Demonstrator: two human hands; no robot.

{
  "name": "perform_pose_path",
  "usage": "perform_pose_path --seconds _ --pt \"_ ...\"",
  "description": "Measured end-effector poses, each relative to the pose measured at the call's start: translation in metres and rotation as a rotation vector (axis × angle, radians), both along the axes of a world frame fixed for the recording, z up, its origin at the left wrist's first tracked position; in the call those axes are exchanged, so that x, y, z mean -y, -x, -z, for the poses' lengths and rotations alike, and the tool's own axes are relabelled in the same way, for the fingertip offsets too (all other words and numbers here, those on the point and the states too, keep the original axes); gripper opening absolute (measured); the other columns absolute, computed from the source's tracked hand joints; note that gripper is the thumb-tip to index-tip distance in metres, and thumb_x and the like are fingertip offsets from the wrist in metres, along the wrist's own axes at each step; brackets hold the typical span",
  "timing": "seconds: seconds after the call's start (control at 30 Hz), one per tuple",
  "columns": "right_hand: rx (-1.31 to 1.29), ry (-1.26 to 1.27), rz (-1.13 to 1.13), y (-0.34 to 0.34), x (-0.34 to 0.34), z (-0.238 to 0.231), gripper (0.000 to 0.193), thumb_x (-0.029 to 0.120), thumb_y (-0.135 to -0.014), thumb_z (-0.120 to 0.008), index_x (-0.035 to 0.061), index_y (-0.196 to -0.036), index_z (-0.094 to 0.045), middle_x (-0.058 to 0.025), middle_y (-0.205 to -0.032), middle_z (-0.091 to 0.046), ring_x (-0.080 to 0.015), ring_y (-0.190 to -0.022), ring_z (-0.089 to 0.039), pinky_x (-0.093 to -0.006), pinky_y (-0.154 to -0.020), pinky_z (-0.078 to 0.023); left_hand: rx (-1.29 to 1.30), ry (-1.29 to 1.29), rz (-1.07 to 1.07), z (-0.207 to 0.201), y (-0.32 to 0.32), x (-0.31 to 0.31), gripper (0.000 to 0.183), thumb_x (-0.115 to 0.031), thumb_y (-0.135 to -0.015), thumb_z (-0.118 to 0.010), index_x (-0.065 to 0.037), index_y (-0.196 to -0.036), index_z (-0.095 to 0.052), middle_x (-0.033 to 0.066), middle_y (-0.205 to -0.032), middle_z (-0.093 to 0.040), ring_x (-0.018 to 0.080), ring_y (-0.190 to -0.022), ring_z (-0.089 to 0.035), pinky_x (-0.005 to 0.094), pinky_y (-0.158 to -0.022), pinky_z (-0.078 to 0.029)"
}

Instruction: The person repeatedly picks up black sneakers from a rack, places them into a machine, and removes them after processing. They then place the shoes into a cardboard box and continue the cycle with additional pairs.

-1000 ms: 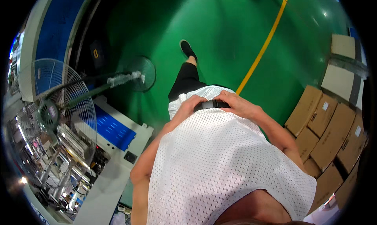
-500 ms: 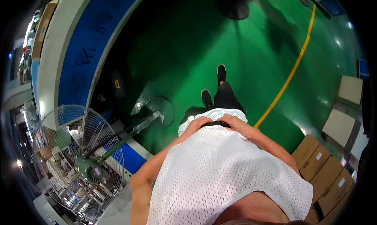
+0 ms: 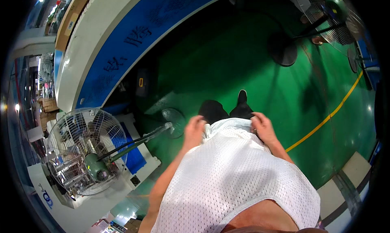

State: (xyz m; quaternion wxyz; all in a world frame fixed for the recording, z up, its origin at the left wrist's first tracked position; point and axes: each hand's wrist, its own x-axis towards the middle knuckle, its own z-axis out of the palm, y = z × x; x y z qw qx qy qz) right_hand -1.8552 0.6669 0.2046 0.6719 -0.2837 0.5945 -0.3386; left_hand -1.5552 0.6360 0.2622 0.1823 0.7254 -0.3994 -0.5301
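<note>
A white mesh shirt [image 3: 239, 164] covers my front, its hem [image 3: 231, 123] bunched over black trousers [image 3: 213, 111]. At the hem's left side is my left hand [image 3: 195, 129], blurred by motion, with its fingers bent toward the cloth; whether they grip it is unclear. My right hand [image 3: 263, 128] is closed at the hem's right side, with a fold of the shirt at its fingertips. One black shoe [image 3: 242, 96] shows ahead on the green floor.
A green-motored standing fan [image 3: 96, 168] stands at my left, beside a white and blue machine [image 3: 91, 62]. Another fan [image 3: 335, 9] with a round black base [image 3: 282, 50] is at the far right. A yellow line [image 3: 331, 115] crosses the floor. Pale boxes [image 3: 355, 168] lie at lower right.
My hands have moved apart from the middle of the waist to either side of the shirt hem. The dark waistband is now covered. My view has shifted, and I have stepped on.
</note>
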Motion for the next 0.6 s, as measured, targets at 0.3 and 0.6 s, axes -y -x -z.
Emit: perform_pose_path --seconds 0.3,0.6 --pt "0.507 -0.371 1.050 0.081 0.002 -0.010 0.045 0.040 -0.101 -0.061 -0.0038 -0.111 -0.057 -0.0062 -0.086 -0.063 -0.0121 -0.067 -0.055 -0.0279 -0.066 -0.053 -0.209 0.059 -0.863 0.000 -0.132 0.033 0.029 -0.033 -0.109 -0.045 -0.005 -0.105 -0.052 0.0064 -0.091 -0.057 0.0144 -0.070 -0.053 0.0290 -0.057 -0.045" --pt "0.395 -0.671 0.906 -0.005 -0.024 -0.020 0.040 0.039 -0.098 -0.066 0.0009 -0.110 -0.063 -0.0036 -0.086 -0.064 -0.0097 -0.067 -0.053 -0.0256 -0.060 -0.049 0.176 -0.138 -0.140 0.041 -0.134 0.045 0.041 -0.032 -0.107 -0.043 0.000 -0.096 -0.066 0.0181 -0.094 -0.069 0.0197 -0.079 -0.064 0.0368 -0.065 -0.049"
